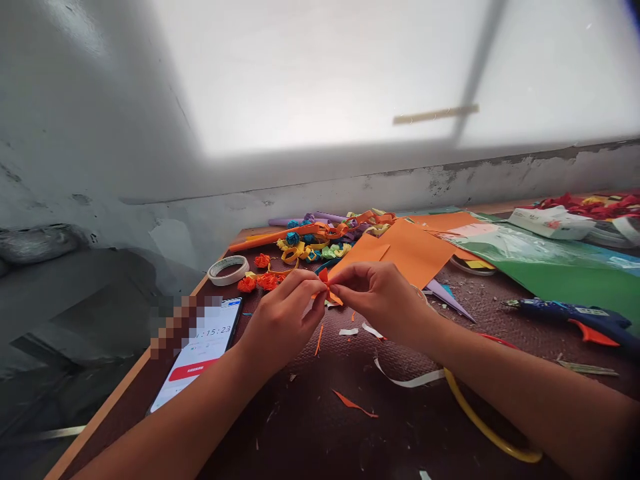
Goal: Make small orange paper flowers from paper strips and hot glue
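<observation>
Between my two hands, above the middle of the table, is a small orange piece of folded paper (324, 275). My left hand (286, 319) pinches it from the left with thumb and fingertips. From the right, my right hand (373, 293) pinches the same piece, its fingertips almost meeting the left ones. Much of the paper is hidden by the fingers. Just beyond my left hand lie crumpled orange paper flowers (264, 281). Orange paper sheets (407, 252) rest behind my right hand.
A tape roll (228, 270) and a phone (200, 347) lie at the left edge. Colourful paper strips (305, 248) are heaped at the back. On the right are a blue glue gun (570, 312), green sheets (560, 267) and a tissue pack (550, 222). A yellow ring (483, 423) lies under my right forearm.
</observation>
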